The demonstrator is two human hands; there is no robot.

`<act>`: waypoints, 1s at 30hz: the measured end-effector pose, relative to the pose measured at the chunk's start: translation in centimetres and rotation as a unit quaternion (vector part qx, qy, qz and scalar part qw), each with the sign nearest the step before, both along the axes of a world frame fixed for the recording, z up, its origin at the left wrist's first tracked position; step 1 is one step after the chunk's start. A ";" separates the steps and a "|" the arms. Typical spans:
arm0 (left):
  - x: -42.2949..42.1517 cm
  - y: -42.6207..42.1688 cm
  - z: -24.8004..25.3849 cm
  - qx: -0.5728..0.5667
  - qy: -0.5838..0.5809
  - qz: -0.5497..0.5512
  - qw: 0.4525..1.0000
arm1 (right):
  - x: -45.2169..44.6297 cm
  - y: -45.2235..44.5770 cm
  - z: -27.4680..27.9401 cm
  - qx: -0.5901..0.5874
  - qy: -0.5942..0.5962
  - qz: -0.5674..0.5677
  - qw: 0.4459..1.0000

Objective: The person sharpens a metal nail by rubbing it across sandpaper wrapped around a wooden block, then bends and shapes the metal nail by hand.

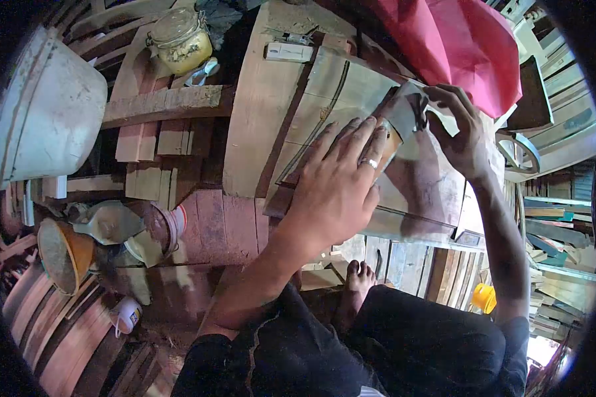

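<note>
My left hand [341, 178], with a ring on one finger, lies flat with its fingers stretched out. It rests over a small piece with a tan edge [392, 142], mostly hidden under the fingers. A grey, creased sheet [404, 109] sticks out beyond those fingertips. My right hand [460, 135] curls its fingers and thumb at the far side of this sheet, gripping its edge. Beneath both hands is a pale wooden panel [437, 198] with dark grooved lines.
Pink-red sheeting [470, 53] drapes at the back right. A small whitish box [289, 52] lies on the board. Leftward are a glass jar [181, 43], a white tub [56, 109], an orange bowl [63, 255] and a white cup [127, 313]. A yellow container [484, 298] stands lower right.
</note>
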State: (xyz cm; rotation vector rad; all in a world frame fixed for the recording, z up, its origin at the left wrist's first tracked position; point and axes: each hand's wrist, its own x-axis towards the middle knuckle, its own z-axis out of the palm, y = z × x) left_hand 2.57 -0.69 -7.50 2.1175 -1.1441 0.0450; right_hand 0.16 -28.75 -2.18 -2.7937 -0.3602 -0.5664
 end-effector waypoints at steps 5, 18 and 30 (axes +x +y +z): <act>0.0 0.1 0.0 -0.008 0.008 -0.005 1.000 | -1.5 -0.6 -2.1 0.058 0.054 -0.068 0.995; 0.0 0.0 0.1 -0.010 0.006 -0.002 1.000 | -2.0 -0.9 -1.4 0.094 0.026 -0.112 0.989; 0.0 0.0 -0.1 -0.017 0.006 -0.002 1.000 | 0.8 1.4 1.2 0.026 0.065 -0.032 0.997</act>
